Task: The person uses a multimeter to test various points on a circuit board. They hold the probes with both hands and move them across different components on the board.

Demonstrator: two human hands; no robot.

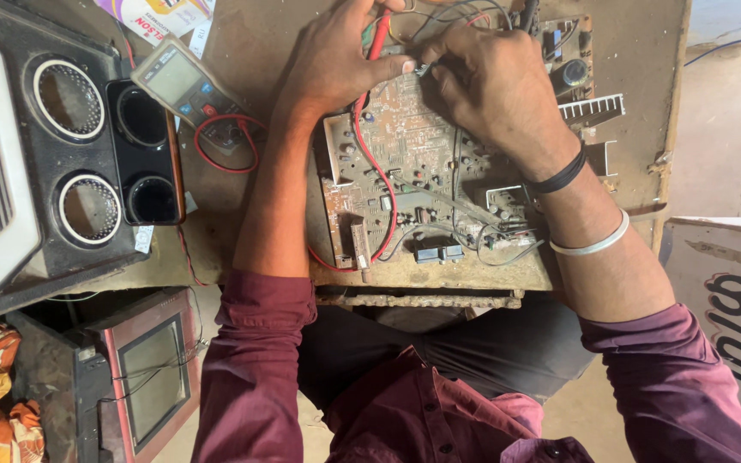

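Note:
A brown circuit board [422, 171] crowded with small parts lies on the worn wooden table [259, 51]. My left hand [336, 60] holds a red test probe [379, 43] against the board's far edge, and its red lead [383, 197] loops down across the board. My right hand [490, 77] pinches a thin metal-tipped probe close beside the left thumb; a black band and a silver bangle sit on that wrist. The probe tips are mostly hidden by my fingers.
A grey multimeter [183, 86] with coiled red wire lies left of the board. A black speaker cabinet [62, 146] fills the left side. A small red-framed screen set [152, 377] stands below it. A finned heat sink [592, 109] sticks out at the board's right.

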